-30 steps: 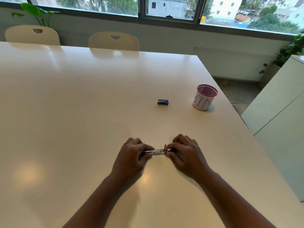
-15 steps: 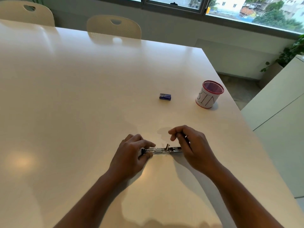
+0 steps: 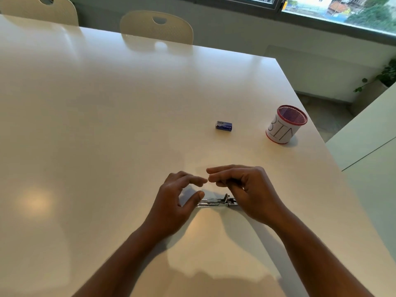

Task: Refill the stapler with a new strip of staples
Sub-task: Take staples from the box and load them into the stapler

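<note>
A small chrome stapler point(image 3: 214, 202) lies opened flat on the white table point(image 3: 107, 125), its metal staple channel showing. My left hand point(image 3: 177, 200) hovers over its left end with relaxed, spread fingers, the thumb tip just at the channel's end. My right hand point(image 3: 244, 189) is raised above the stapler's right end. Its fingers curl round a dark part, seemingly the stapler's top cover, which is mostly hidden. A small blue staple box point(image 3: 223, 125) sits farther back on the table, out of both hands' reach.
A red-rimmed mesh cup labelled BIN point(image 3: 285, 125) stands near the table's right edge. Two cream chairs point(image 3: 156, 26) are tucked in at the far side. A white cabinet point(image 3: 368, 136) stands to the right of the table.
Both hands have come up off the stapler. The left hand let go of the left end and spread its fingers, and the right hand rose above the right end. The camera tilted down.
</note>
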{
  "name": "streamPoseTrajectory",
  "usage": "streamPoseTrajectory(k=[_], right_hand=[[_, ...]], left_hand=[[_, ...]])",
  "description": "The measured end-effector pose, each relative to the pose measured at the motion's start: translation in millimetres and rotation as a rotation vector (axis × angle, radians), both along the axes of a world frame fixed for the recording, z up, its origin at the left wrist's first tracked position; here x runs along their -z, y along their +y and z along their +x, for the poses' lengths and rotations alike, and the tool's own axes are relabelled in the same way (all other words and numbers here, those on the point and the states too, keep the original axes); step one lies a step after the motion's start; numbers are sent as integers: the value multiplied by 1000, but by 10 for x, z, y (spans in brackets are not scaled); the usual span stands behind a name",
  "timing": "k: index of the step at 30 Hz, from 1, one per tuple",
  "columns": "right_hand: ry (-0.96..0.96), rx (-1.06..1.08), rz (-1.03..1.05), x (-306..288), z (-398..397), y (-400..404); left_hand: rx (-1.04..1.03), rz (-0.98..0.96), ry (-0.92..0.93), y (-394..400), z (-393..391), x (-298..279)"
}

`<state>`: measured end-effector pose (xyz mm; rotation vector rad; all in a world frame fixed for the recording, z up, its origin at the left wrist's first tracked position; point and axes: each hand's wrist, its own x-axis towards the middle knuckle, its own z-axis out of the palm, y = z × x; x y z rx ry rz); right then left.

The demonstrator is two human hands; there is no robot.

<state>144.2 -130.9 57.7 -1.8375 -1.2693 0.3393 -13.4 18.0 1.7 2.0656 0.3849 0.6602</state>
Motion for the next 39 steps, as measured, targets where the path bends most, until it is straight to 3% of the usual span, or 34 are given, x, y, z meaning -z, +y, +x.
streamPoseTrajectory(k=[6,10,16,25,34,39], right_hand=[[-160,-17,91,-78,0,45],[-201,-27,87,-72,-5,73],[-214,-52,95,-84,6,54],[-384,-55,76,-126,-10,77],[-561,-57,-17,-136,-52,3],[-483,3,-47,-78,-52,-74]], left_hand=[[-2,-376,-131,-66,96,-101],[19,-508,-174,-94,168,-170],[4,-490,-179,-92,205,-169],[1,-573,-226,-67,195,-196],[-1,-512,-126,-114,107,-178],[8,-421,-101,-78,42,-158]])
